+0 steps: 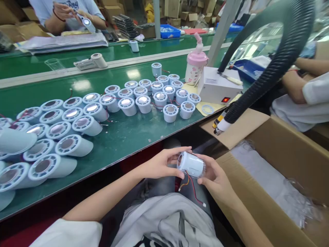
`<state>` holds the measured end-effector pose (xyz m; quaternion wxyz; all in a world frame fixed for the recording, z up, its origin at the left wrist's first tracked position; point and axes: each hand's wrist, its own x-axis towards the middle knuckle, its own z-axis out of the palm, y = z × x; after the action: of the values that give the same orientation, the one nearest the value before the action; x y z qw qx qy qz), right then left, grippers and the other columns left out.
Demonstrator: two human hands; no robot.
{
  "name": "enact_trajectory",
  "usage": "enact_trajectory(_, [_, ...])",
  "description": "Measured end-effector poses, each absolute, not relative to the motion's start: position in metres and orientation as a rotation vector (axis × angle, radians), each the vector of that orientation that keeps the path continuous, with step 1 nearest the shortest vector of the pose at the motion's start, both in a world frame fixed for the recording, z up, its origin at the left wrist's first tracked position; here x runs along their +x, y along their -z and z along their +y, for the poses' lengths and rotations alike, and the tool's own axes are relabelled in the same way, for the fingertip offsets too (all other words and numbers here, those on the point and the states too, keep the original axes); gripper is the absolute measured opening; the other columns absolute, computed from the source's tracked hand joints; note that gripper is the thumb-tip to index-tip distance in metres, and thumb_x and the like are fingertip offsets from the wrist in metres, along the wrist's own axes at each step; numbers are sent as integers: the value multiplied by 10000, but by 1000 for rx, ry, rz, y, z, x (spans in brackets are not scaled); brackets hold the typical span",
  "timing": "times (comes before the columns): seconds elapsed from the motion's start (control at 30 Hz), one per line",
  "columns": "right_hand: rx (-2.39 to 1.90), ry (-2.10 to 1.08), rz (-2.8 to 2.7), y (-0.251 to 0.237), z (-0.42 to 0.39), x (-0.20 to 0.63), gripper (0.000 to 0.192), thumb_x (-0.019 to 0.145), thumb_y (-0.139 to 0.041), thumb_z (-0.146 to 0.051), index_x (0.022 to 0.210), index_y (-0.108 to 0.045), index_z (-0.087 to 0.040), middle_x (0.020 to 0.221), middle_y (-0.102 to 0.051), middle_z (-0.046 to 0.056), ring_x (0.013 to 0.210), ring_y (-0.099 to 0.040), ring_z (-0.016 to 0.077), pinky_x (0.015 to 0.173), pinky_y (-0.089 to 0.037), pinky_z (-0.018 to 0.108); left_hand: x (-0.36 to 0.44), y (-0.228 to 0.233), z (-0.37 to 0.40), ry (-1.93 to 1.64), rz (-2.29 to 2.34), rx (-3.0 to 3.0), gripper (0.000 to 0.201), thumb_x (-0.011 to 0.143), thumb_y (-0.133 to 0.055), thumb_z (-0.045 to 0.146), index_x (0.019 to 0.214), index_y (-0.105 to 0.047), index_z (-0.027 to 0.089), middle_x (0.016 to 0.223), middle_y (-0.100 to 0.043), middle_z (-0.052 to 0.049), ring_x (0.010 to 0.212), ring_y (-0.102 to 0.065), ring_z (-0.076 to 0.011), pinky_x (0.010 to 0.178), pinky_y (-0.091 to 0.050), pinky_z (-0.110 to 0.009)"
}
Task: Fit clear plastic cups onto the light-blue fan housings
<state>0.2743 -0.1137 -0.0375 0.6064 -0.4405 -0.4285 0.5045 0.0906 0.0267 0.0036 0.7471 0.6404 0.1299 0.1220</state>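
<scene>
We grip a white housing (191, 165) with both hands, left hand (160, 164) and right hand (214, 176) fingers curled around it, near the table (123, 137) edge.

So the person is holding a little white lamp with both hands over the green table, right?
Not quite. Both hands, left hand and right hand, do hold the little white lamp, but over the lap, not over the green table. The table's edge lies farther out, as the head view shows.

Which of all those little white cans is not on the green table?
The white can held between the left hand and right hand over the lap, red wires dangling. The others sit or lie on the table.
</scene>
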Motion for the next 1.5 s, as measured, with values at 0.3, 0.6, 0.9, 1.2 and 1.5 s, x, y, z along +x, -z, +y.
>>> enact_trajectory(0.3, [-1055, -685, -752, 94, -73, 328, 620, 679, -816, -428, 1208, -549, -243, 1226, -634, 118, 1101, -619, 278, 914, -533, 423, 207, 11, 87, -161, 175, 1450, 570, 671, -816, 208, 1190, -595, 131, 1186, -653, -121, 1104, -623, -252, 1049, -418, -456])
enact_trajectory(0.6, [-1031, -723, -783, 84, -64, 334, 622, 647, -834, -435, 1164, -556, -228, 1263, -606, 130, 1151, -585, 274, 964, -502, 422, 206, 5, 94, -132, 184, 1490, 549, 676, -816, 237, 1147, -553, 137, 1202, -609, -116, 1091, -608, -214, 992, -457, -393])
enact_trajectory(0.9, [-1063, -914, -796, 43, -95, 313, 406, 820, -635, -429, 1165, -577, -224, 928, -642, 42, 598, -584, 140, 496, -524, 270, 161, -16, 65, -153, 215, 1556, 578, 706, -793, 209, 1201, -498, 172, 1373, -488, -154, 1108, -604, -218, 985, -480, -420])
enact_trajectory(1.2, [-1109, -890, -809, 23, -117, 295, 464, 800, -669, -486, 1196, -582, -259, 1111, -668, 70, 963, -642, 237, 788, -571, 330, 141, -25, 46, -502, 2, 2026, 446, 763, -720, 248, 1166, -536, 195, 1163, -535, -121, 1073, -552, -234, 911, -489, -378])
enact_trajectory(1.5, [-1085, -901, -886, 20, -133, 300, 491, 807, -680, -501, 1241, -599, -286, 1129, -674, 75, 1008, -641, 254, 836, -564, 357, 131, -35, 36, -508, -123, 2096, 211, 867, -605, 211, 1048, -708, 245, 1191, -510, -118, 1107, -537, -233, 926, -496, -377])
